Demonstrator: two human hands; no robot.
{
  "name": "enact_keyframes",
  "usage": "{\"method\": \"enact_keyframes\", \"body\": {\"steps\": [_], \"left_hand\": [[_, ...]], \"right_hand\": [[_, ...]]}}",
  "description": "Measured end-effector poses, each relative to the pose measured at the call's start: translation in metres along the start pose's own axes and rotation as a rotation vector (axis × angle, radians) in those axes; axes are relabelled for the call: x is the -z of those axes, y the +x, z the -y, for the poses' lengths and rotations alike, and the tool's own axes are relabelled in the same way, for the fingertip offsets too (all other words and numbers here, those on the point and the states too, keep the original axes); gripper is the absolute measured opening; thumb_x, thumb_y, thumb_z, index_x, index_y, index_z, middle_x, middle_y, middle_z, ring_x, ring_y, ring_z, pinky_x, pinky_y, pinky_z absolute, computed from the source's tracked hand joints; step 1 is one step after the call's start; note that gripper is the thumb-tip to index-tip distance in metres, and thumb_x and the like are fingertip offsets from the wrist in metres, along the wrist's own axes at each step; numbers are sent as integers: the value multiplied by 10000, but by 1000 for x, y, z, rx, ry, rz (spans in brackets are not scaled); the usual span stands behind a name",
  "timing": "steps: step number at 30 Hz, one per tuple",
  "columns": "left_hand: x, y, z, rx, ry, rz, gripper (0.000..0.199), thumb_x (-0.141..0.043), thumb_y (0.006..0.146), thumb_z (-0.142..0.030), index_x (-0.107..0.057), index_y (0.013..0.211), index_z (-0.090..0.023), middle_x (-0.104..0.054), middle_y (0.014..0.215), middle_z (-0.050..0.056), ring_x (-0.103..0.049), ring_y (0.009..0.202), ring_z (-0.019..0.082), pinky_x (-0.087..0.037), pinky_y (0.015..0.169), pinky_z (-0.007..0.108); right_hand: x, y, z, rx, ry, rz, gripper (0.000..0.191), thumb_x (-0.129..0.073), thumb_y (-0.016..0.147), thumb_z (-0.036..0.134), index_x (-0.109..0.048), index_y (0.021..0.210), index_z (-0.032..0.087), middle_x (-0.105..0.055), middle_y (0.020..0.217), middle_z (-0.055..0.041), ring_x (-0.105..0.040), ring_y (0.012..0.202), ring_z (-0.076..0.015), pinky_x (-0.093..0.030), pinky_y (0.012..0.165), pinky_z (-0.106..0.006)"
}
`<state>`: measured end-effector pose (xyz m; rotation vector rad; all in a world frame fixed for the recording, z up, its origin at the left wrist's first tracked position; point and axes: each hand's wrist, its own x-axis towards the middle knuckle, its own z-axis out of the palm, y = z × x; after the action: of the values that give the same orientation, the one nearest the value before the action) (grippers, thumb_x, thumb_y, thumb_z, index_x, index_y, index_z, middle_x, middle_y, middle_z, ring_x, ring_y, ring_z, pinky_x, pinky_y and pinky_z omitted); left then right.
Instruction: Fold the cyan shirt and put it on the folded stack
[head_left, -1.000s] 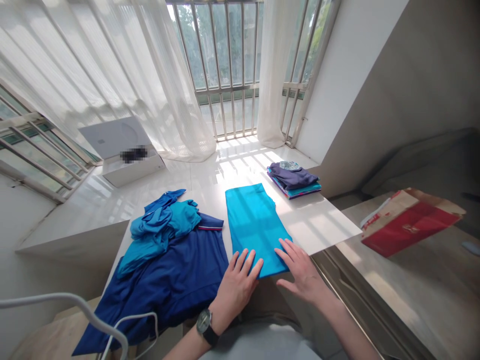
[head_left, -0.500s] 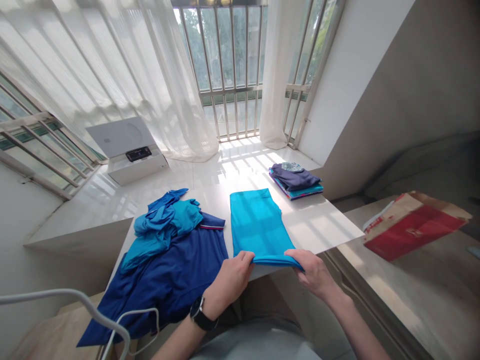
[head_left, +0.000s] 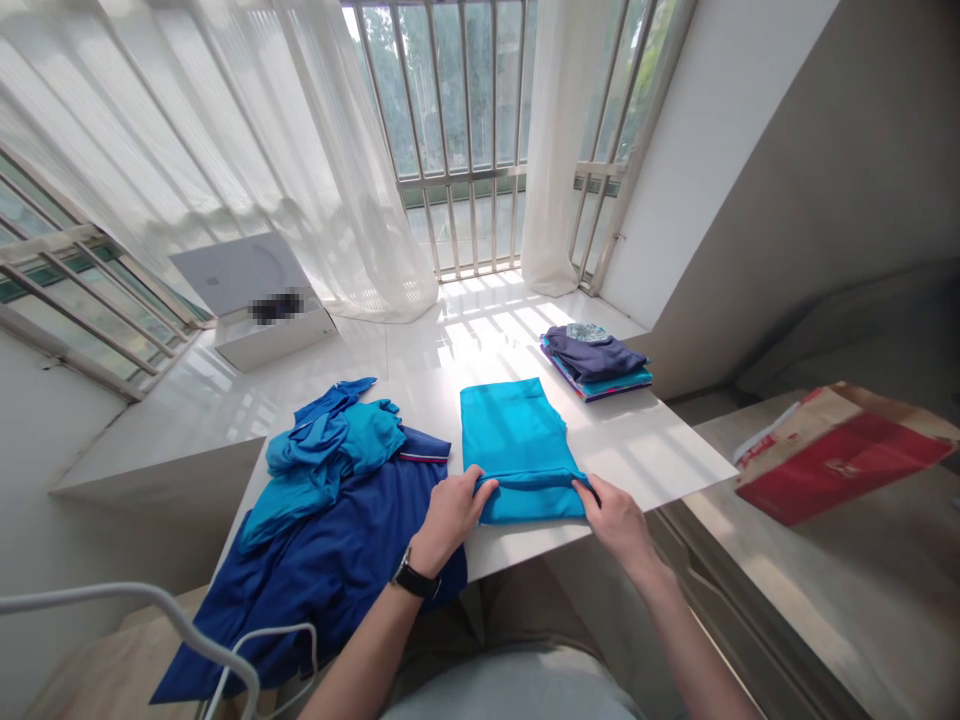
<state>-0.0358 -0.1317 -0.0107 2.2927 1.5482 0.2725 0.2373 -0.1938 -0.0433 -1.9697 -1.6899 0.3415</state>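
Seen from my head, left to right. At far left, a white cable (head_left: pixel 150 600) arcs across the foreground, and a white box (head_left: pixel 262 345) with its lid raised stands on the window ledge, the object on it blurred. On the white bench (head_left: pixel 637 480), a dark-blue polo shirt (head_left: pixel 322 570) lies spread, its lower part hanging over the near edge, with a crumpled bright-blue garment (head_left: pixel 330 445) heaped on top.

Centre: my left hand (head_left: pixel 450 520), a black wristwatch (head_left: pixel 414 578) on its wrist, sits just beside the polo shirt and above its right side. The turquoise garment (head_left: pixel 517 450) lies flat on the bench, just right of the shirt and close to the near edge, its long axis running away from me. Its near end is turned up into a narrow doubled band lying across the width. My left fingers (head_left: pixel 480 487) and right fingers (head_left: pixel 583 492) are closed on the two ends of this band, one hand at each side, the hands apart.

Right: my right hand (head_left: pixel 616 520) is near the bench's near edge. Sunlit bench extends past it to the right corner. Beyond lies a folded clothing stack (head_left: pixel 596 362). At far right, a red-and-brown paper bag (head_left: pixel 840 455) lies on a lower counter (head_left: pixel 787 600).
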Motion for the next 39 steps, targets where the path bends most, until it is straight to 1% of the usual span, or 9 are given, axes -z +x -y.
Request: {"method": "enact_keyframes", "body": {"steps": [8, 14, 17, 20, 23, 26, 32, 35, 39], "left_hand": [[1, 6, 21, 138, 13, -97, 254, -452, 1036, -393, -594, 1132, -205, -727, 861, 64, -723, 793, 245, -489, 657, 283], [13, -7, 15, -97, -158, -432, 279, -359, 1058, -295, -552, 1229, -189, -655, 1209, 119, -645, 1117, 219, -530, 948, 348], [5, -14, -3, -316, -37, -340, 336, -373, 1053, -281, -518, 1337, -177, -574, 1387, 135, -496, 1346, 241, -450, 1101, 403], [-12, -16, -12, -482, 138, -142, 499, -468, 1024, -388, -420, 1481, -191, -417, 1561, 135, -314, 1479, 309, -366, 1166, 496], [-27, -16, -8, -480, 231, -74, 619, -505, 1001, -465, -344, 1545, -216, -327, 1616, 136, -282, 1489, 348, -344, 1163, 530], [-31, -18, 1, -462, 251, -91, 620, -492, 1009, -465, -320, 1560, -237, -316, 1620, 136, -300, 1481, 335, -352, 1155, 500], [-18, -20, -6, -372, 204, -109, 540, -469, 1005, -529, -479, 1443, -213, -528, 1443, 150, -524, 1279, 311, -461, 1043, 461], [-12, -18, -28, -349, 198, -75, 514, -467, 997, -552, -540, 1353, -189, -640, 1253, 133, -602, 1076, 296, -504, 940, 460], [-18, -18, -64, -449, 149, -5, 458, -481, 983, -570, -580, 1234, -200, -683, 1031, 87, -609, 923, 272, -514, 852, 438]], "right_hand": [[-3, 0, -4, -96, -130, -78, 378, -473, 970, 551, -623, 824, 237, -691, 752, -40, -633, 657, -211, -339, 547, -279], [8, -8, -1, 30, -49, -354, 405, -445, 1001, 514, -633, 1144, 185, -708, 967, -102, -666, 806, -237, -486, 649, -335], [11, -19, 18, 206, 30, -401, 319, -472, 1014, 412, -644, 1182, 203, -709, 1091, -120, -664, 1011, -260, -535, 865, -384], [-4, -34, 37, 363, 12, -263, 357, -464, 1019, 397, -614, 1293, 224, -675, 1247, -117, -617, 1178, -275, -518, 990, -421], [-29, -45, 40, 488, -133, -114, 534, -480, 1001, 482, -499, 1456, 203, -537, 1468, -137, -507, 1340, -316, -484, 1051, -469], [-45, -48, 32, 524, -232, -70, 600, -480, 998, 495, -433, 1515, 194, -425, 1561, -148, -432, 1408, -329, -440, 1093, -500], [-32, -21, 15, 551, -230, -31, 460, -480, 1010, 462, -578, 1403, 246, -501, 1515, -102, -478, 1378, -297, -430, 1107, -491], [-18, 1, 5, 544, -263, -36, 378, -494, 1005, 437, -684, 1271, 246, -591, 1423, -105, -526, 1319, -315, -458, 1067, -511], [-4, 20, -12, 409, -327, -73, 317, -546, 964, 401, -739, 1174, 263, -649, 1295, -122, -612, 1121, -319, -542, 898, -482]]}}
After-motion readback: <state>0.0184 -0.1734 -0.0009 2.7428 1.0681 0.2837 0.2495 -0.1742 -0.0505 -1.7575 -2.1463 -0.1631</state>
